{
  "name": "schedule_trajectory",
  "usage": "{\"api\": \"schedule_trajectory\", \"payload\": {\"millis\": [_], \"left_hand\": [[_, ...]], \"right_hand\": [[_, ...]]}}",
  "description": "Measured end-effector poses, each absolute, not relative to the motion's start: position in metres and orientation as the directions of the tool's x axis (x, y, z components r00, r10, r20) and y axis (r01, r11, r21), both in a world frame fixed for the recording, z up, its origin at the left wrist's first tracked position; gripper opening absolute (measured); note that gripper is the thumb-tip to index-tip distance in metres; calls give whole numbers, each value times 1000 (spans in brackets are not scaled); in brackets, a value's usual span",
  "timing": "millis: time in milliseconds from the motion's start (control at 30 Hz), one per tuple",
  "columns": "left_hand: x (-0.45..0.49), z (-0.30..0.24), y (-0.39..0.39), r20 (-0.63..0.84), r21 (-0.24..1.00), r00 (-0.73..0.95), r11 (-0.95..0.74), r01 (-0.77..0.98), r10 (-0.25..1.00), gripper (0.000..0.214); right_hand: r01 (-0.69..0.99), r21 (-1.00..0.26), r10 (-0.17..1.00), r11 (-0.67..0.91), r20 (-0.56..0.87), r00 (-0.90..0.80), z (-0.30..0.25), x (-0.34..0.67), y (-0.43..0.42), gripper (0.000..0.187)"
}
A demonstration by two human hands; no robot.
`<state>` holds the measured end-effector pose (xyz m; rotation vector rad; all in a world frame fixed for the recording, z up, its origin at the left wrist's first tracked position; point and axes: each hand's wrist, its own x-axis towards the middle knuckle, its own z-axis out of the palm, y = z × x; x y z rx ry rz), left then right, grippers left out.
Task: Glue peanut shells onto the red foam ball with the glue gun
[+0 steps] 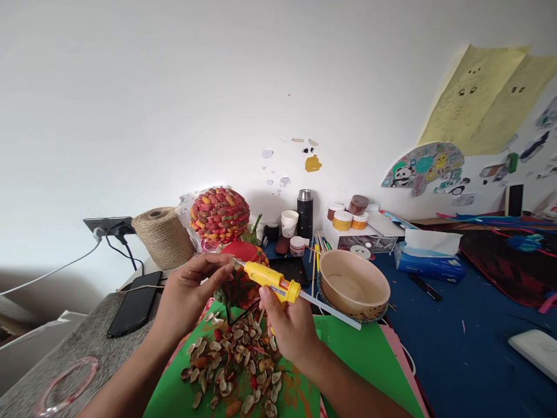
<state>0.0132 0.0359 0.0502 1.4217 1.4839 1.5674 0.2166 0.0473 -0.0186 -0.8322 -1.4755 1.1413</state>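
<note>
Centrally, the right hand (290,325) closes round a yellow plastic glue gun (266,276). The left hand (189,295) pinches a small tan nutshell (235,263), apparently to steady it at the nozzle (242,263).

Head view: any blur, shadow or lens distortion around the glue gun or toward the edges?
Head view: glue gun reads clearly, softly lit, without strong glare; head view: the wall darkens at lower left; head view: wide-angle stretch seems to slant the yellow sheets at right.
</note>
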Motion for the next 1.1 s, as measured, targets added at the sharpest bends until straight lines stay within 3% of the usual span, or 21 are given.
{"api": "schedule_trajectory", "payload": {"millis": [1100], "left_hand": [[6, 49, 38, 370, 901, -286, -266, 343, 884, 55]], "right_hand": [[-27, -951, 926, 308, 306, -223, -19, 218, 49, 64]]}}
